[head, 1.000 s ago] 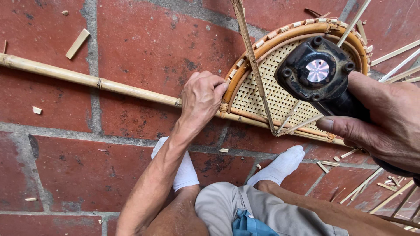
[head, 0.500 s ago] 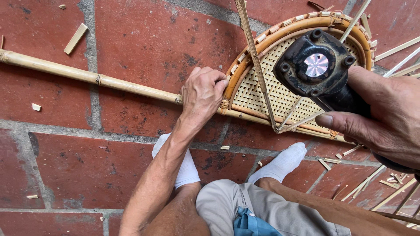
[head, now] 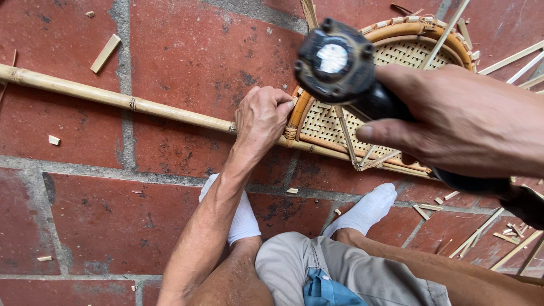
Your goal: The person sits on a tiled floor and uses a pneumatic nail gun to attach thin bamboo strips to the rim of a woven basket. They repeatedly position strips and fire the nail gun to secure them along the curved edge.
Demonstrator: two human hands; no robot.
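My left hand (head: 262,116) presses down on the left corner of a half-round woven rattan panel (head: 391,62) where a long bamboo pole (head: 113,99) meets its rim. My right hand (head: 453,122) grips a black power tool (head: 340,62) and holds it above the panel's left part, its round back end facing the camera. The tool's tip is hidden under its body. Thin bamboo slats (head: 345,133) cross the weave.
The floor is red brick tiles (head: 181,51) with grey joints. Small bamboo offcuts (head: 106,52) lie scattered, and loose thin strips (head: 510,243) pile at the right. My feet in white socks (head: 368,209) rest just below the panel.
My right hand has carried the black tool leftward across the panel toward my left hand. The view has closed in a little. My left hand stays on the panel's corner.
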